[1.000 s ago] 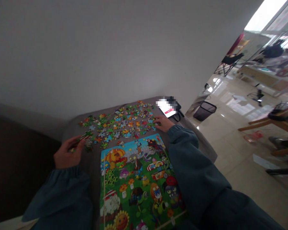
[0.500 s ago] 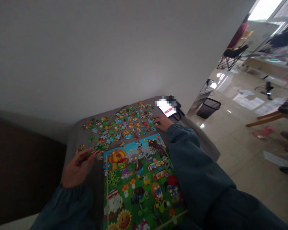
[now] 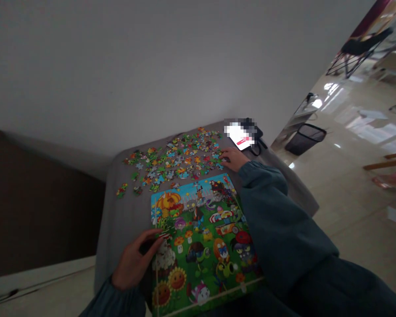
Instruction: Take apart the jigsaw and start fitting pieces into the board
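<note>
In the head view, my left hand (image 3: 137, 255) pinches a small joined cluster of jigsaw pieces (image 3: 166, 231), green with red-and-white stripes. It is over the left side of a colourful cartoon picture board (image 3: 204, 242), whose bright picture shows plants, pumpkins and sunflowers. Whether the cluster touches the board, I cannot tell. Beyond the board's far edge lies a wide scatter of loose jigsaw pieces (image 3: 174, 158). My right hand (image 3: 233, 159) rests at the right end of that scatter, its fingers loosely bent and apart beside a few pieces.
Grey cloth (image 3: 119, 224) covers the surface under everything, up against a pale wall (image 3: 152, 66). A lit phone (image 3: 240, 135) lies at the back right beside a dark strapped object. Off to the right, a black mesh bin (image 3: 305, 138) stands on the shiny floor.
My left hand has carried the jigsaw cluster from the left edge of the scatter toward me and right, over the board. My right hand stays by the pieces. The view has shifted slightly.
</note>
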`<state>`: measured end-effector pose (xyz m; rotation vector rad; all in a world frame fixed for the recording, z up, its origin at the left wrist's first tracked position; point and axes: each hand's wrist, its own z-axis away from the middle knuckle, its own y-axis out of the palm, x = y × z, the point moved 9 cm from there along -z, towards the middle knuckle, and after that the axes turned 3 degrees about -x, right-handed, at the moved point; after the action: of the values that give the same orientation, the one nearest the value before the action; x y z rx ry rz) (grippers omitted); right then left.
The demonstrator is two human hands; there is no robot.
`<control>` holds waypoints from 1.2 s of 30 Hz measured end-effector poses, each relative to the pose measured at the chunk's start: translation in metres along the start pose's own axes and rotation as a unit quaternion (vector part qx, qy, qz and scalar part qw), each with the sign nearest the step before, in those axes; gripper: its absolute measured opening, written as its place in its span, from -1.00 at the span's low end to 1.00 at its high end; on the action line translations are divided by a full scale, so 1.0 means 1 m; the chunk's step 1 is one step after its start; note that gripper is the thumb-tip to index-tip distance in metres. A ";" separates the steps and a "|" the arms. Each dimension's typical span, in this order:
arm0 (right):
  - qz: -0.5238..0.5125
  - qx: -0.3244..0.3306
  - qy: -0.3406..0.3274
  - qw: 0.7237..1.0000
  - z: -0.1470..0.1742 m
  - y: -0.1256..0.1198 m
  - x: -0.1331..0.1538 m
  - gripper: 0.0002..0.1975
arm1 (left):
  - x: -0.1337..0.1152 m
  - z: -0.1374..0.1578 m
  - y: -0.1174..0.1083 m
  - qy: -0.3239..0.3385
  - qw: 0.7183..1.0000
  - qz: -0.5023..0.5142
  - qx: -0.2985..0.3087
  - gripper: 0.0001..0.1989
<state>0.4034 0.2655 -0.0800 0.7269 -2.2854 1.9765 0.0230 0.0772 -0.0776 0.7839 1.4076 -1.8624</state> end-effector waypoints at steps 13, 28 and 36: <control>0.012 -0.014 -0.003 1.000 0.000 0.002 -0.001 -0.80 | -0.001 0.022 0.004 0.222 0.936 -0.263 -0.078 -0.57; -0.010 -0.017 -0.025 0.999 0.005 0.008 -0.012 -0.74 | -0.021 0.100 0.061 0.292 0.820 -0.489 -0.050 -0.25; -0.023 -0.019 -0.023 0.999 0.006 0.006 -0.012 -0.74 | -0.009 0.111 0.050 0.259 0.830 -0.492 -0.045 -0.33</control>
<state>0.4136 0.2646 -0.0908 0.8231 -2.3023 1.9125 0.0609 -0.0389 -0.0721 0.5558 2.5817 -2.3662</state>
